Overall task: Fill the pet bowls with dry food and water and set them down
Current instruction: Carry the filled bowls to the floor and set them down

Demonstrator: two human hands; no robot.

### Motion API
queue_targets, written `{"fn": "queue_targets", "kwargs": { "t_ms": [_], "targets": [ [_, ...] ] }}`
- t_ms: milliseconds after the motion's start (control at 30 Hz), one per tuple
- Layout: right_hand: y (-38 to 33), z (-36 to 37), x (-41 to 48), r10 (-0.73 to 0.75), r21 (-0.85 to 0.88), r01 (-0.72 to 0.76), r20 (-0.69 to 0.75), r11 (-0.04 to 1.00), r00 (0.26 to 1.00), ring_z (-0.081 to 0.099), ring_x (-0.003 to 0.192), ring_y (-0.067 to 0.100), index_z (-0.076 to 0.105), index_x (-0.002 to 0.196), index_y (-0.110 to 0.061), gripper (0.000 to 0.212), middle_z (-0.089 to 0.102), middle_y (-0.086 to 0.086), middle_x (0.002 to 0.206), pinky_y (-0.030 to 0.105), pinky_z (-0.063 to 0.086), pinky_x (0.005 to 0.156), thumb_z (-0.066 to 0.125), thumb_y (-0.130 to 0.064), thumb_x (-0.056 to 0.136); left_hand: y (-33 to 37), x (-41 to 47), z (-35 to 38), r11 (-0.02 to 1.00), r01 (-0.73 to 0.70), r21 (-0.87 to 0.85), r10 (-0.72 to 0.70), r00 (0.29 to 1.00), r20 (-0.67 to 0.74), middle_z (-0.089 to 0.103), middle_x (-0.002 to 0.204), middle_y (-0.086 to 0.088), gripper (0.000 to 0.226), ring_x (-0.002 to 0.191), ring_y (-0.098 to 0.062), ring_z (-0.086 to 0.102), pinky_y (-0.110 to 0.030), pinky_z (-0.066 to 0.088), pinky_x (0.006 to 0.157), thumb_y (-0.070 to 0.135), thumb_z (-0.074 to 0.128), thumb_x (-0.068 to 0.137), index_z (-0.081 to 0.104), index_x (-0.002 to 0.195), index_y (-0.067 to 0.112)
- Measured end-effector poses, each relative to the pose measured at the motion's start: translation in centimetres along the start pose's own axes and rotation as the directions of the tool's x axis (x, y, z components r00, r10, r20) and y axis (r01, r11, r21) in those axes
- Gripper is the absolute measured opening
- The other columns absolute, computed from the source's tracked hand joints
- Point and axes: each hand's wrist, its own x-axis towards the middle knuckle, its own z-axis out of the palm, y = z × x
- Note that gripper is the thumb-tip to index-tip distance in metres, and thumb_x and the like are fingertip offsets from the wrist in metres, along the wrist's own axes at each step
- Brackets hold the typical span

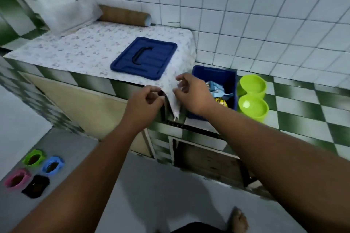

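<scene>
Two lime-green bowls (251, 86) (253, 108) stand empty, side by side on the lower checkered counter at the right. To their left an open blue bin (214, 73) holds food packets (217, 90). Its blue lid (144, 58) lies on the floral cloth (91, 49) over the higher counter. My left hand (146, 98) has its fingers curled together at the cloth's hanging edge. My right hand (191, 94) hovers in front of the bin by the cloth's drooping corner, fingers bent and apart, nothing in it.
On a grey mat on the floor at lower left sit green (34, 159), blue (52, 166), pink (17, 178) and black (36, 185) bowls with dark contents. A brown roll (125, 16) lies by the tiled wall. Cupboard doors (85, 108) are below the counter.
</scene>
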Motion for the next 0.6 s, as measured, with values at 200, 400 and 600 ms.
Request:
{"fn": "queue_targets", "kwargs": {
  "t_ms": [200,400,600],
  "targets": [
    [9.0,-9.5,-0.6,0.077,0.028,-0.075,-0.084,0.997,0.993,0.056,0.073,0.008,0.060,0.119,-0.018,0.032,0.063,-0.005,0.095,0.025,0.051,0.070,0.069,-0.027,0.090,6.7,1.6,11.1,0.999,-0.032,-0.034,0.034,0.998,0.062,0.066,0.085,0.010,0.018,0.076,0.003,0.062,-0.015,0.047,0.067,0.029,0.068,0.097,0.065,0.114,0.028],
    [19.0,-18.4,0.7,0.125,-0.012,-0.126,-0.094,0.992,0.988,0.060,0.070,0.015,0.064,0.112,-0.016,0.027,0.068,-0.001,0.094,0.025,0.046,0.066,0.069,-0.025,0.088,11.5,2.2,22.3,0.989,0.066,-0.135,-0.051,0.992,0.112,0.063,0.080,0.003,0.019,0.076,-0.010,0.063,-0.028,0.056,0.074,0.027,0.067,0.097,0.067,0.115,0.021],
    [27.1,-23.5,4.1,0.251,-0.011,-0.253,-0.103,0.967,0.963,0.057,0.069,0.013,0.062,0.111,-0.017,0.027,0.069,0.000,0.092,0.022,0.042,0.064,0.070,-0.026,0.087,13.6,1.7,32.0,0.931,0.275,-0.240,-0.228,0.952,0.205,0.061,0.086,-0.013,0.015,0.081,-0.020,0.061,-0.050,0.058,0.081,0.019,0.067,0.098,0.063,0.111,0.024]
  ]
}}
